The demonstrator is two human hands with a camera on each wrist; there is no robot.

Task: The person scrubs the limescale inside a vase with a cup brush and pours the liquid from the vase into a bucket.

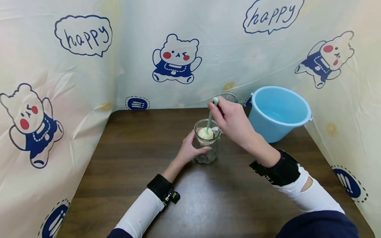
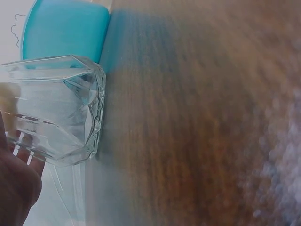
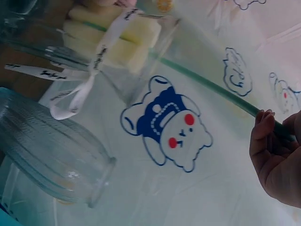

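Observation:
Upright on the table stands a clear glass jar (image 1: 207, 156), and my left hand (image 1: 190, 149) grips its side with fingers behind and thumb in front. My right hand (image 1: 233, 120) holds the top of a sponge bottle brush's green handle (image 3: 207, 84) above the jar mouth. The brush's pale yellow sponge head (image 3: 117, 40) sits inside the upper part of the jar, seen through the glass in the right wrist view. A white ribbon (image 3: 96, 61) with dark lettering is tied round the jar's neck. In the left wrist view the jar's faceted base (image 2: 96, 117) shows by the table.
Behind my right hand is a second, ribbed glass vessel (image 3: 56, 150), mostly hidden in the head view. A light blue bucket (image 1: 265, 129) stands at the back right of the brown wooden table (image 1: 134, 145). Printed cloth (image 1: 134, 66) hangs around the back and sides.

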